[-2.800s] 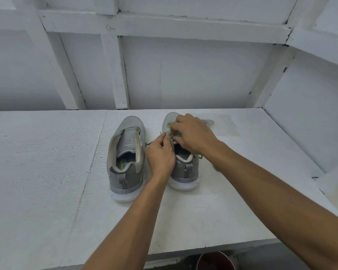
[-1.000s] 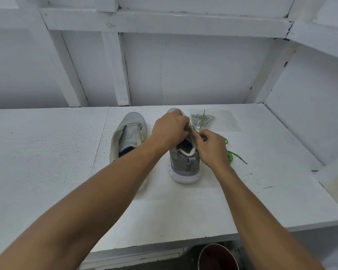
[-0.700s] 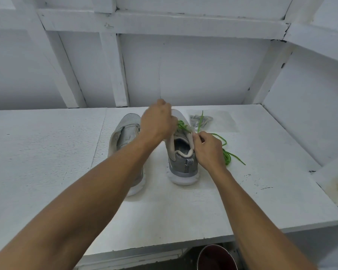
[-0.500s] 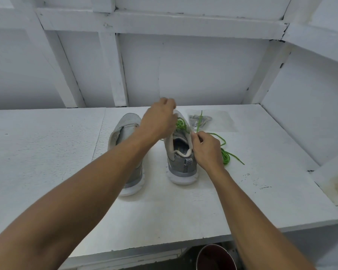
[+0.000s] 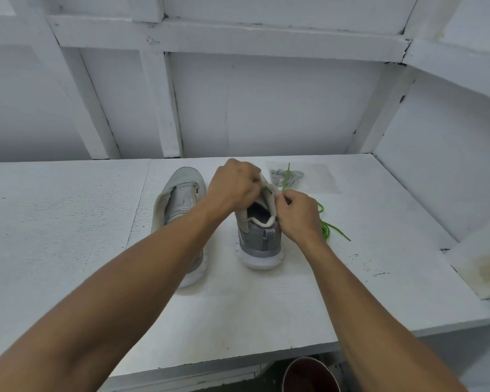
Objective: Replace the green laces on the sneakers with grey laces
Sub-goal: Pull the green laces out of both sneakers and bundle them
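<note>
Green lace point(image 5: 325, 232) (thin cord) beside grey sneaker point(image 5: 262, 241)

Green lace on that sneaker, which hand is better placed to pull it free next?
Right, probably. The right hand has its fingers pinching the lace by the eyelets, and the loose length lies on that side. The left hand grips the sneaker, steadying it.

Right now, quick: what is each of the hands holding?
Left hand: closed, apparently pinching the green lace at the sneaker eyelets; fingertips hidden.
Right hand: closed, pinching the same sneaker's upper edge.
</note>
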The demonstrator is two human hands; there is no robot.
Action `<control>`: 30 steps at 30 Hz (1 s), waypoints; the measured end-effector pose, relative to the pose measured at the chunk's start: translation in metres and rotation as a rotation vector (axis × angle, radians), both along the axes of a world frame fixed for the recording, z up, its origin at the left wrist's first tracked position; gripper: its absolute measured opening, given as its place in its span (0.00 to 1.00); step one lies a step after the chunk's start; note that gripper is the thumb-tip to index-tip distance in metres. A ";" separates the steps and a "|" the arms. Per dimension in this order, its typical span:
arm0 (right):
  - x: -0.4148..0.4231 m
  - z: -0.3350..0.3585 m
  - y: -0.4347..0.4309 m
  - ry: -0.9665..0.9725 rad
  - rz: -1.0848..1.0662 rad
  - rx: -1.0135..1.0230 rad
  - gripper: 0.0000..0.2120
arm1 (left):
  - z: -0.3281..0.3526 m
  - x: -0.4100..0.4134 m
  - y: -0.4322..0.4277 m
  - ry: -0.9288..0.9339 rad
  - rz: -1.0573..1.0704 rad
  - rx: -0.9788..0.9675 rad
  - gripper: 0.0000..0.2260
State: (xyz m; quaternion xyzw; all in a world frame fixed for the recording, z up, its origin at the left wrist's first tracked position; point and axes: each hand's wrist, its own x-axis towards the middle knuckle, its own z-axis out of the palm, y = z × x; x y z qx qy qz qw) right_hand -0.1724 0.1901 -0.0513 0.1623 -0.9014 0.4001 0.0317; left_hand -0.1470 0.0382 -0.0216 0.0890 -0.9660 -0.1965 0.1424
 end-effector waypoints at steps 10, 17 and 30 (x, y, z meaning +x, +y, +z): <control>-0.001 -0.001 -0.001 0.018 -0.010 -0.023 0.20 | 0.037 0.015 -0.023 0.152 0.458 1.034 0.07; -0.002 0.000 0.000 0.043 0.023 0.004 0.21 | 0.037 0.019 -0.018 0.093 0.283 0.298 0.09; -0.002 0.000 0.001 0.039 0.015 0.026 0.21 | 0.008 -0.002 0.015 0.061 -0.076 -0.425 0.10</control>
